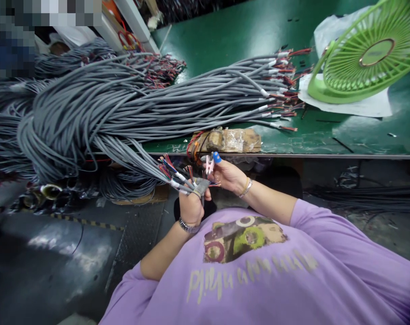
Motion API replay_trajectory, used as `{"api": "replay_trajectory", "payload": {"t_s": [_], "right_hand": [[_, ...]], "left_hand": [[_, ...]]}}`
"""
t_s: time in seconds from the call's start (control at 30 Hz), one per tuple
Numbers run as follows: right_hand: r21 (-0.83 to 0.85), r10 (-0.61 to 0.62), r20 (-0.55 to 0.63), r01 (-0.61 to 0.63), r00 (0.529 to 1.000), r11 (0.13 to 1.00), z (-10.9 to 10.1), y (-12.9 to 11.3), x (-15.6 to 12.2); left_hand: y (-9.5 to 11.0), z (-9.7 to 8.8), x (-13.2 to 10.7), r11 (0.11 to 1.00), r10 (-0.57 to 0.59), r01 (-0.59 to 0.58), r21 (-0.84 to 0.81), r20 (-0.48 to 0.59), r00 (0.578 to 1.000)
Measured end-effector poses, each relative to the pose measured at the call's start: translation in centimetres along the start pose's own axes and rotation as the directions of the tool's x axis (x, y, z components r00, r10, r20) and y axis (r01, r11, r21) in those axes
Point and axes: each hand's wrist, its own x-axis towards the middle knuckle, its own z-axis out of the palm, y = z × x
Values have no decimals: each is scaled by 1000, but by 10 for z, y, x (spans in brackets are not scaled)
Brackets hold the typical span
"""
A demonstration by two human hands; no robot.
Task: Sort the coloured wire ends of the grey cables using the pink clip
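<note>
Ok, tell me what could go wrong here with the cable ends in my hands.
1. The left hand grips several grey cable ends at once; one might slip out of the bunch.
2. The right hand holds a small pink tool close to the left hand and the thin coloured wires; it could nick either.
3. The cable heap hangs over the edge of the green table; a tug may drag more off.
</note>
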Motion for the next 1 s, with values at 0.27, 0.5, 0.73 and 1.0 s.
{"api": "replay_trajectory", "payload": {"t_s": [0.27, 0.5, 0.73, 1.0], "right_hand": [[10, -12, 11, 12, 1000, 1000, -2, 4, 2], [-34, 37, 87, -35, 996, 999, -9, 3, -2], [-96, -1, 119, 13, 993, 995, -13, -2, -4], [-103, -59, 132, 73, 989, 992, -15, 1, -4]], "left_hand": [[-5, -1, -1, 999, -29, 30, 27, -37, 999], [-1, -5, -5, 1000, -2, 2, -2, -2, 1000], [2, -8, -8, 997, 56, -58, -51, -39, 998], [1, 2, 1, 998, 48, -52, -42, -75, 996]]}}
